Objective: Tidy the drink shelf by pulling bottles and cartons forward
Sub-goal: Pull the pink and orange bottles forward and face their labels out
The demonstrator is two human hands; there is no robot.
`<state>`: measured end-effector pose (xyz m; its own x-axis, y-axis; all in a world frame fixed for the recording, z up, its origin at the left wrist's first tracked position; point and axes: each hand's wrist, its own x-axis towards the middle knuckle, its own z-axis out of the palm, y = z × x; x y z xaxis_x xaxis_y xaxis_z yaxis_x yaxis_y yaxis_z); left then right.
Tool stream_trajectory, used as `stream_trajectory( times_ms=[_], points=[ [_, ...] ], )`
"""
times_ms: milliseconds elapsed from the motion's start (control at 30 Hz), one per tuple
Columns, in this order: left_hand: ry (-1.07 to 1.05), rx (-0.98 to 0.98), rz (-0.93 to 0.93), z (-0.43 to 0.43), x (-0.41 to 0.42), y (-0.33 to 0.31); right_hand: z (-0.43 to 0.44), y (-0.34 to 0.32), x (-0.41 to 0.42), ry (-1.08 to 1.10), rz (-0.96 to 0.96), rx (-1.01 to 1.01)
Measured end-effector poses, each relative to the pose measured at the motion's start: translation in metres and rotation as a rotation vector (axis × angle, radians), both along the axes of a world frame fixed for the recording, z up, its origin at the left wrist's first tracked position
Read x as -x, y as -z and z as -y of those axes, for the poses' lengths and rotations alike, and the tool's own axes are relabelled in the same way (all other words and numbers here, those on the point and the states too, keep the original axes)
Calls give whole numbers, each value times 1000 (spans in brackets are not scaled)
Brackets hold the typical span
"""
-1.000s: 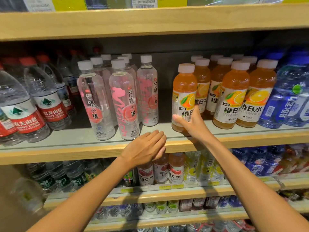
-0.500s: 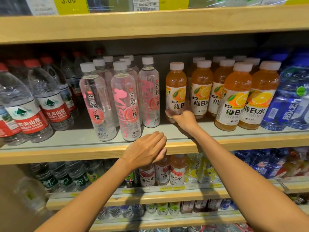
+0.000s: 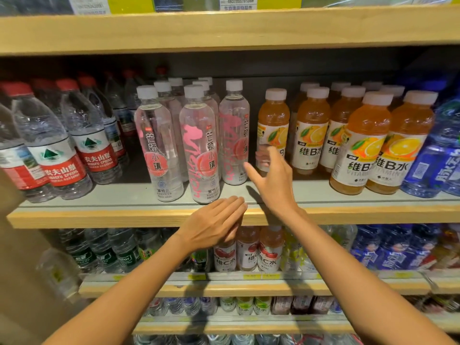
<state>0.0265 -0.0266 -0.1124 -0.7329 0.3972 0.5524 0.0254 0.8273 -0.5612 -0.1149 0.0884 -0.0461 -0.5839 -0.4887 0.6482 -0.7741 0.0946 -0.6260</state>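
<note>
An orange vitamin drink bottle (image 3: 273, 125) with a white cap stands alone on the middle shelf (image 3: 124, 216), set back, between the pink-labelled clear bottles (image 3: 199, 150) and the orange bottle rows (image 3: 311, 135). My right hand (image 3: 272, 180) hovers just in front of its lower label, fingers spread, thumb pointing left, gripping nothing. My left hand (image 3: 214, 225) lies flat on the shelf's wooden front edge, fingers together, holding nothing. Two orange bottles (image 3: 388, 145) stand at the front on the right.
Red-capped water bottles (image 3: 62, 150) fill the shelf's left side and blue bottles (image 3: 438, 150) its right end. Lower shelves (image 3: 249, 282) carry more small bottles. The upper shelf board (image 3: 224, 31) overhangs closely above the caps.
My right hand slid the single orange bottle left and back from the front edge to beside the pink bottles, then let go and spread its fingers. The left hand stayed put.
</note>
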Motion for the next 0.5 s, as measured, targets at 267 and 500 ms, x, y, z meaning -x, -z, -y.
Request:
stream_trajectory(
  times_ms=[267, 500],
  points=[
    [30, 6, -25, -2, 1, -1, 47, -13, -4, 28, 153, -153],
    [75, 23, -4, -8, 1, -5, 28, -14, -5, 22, 112, -213]
  ],
)
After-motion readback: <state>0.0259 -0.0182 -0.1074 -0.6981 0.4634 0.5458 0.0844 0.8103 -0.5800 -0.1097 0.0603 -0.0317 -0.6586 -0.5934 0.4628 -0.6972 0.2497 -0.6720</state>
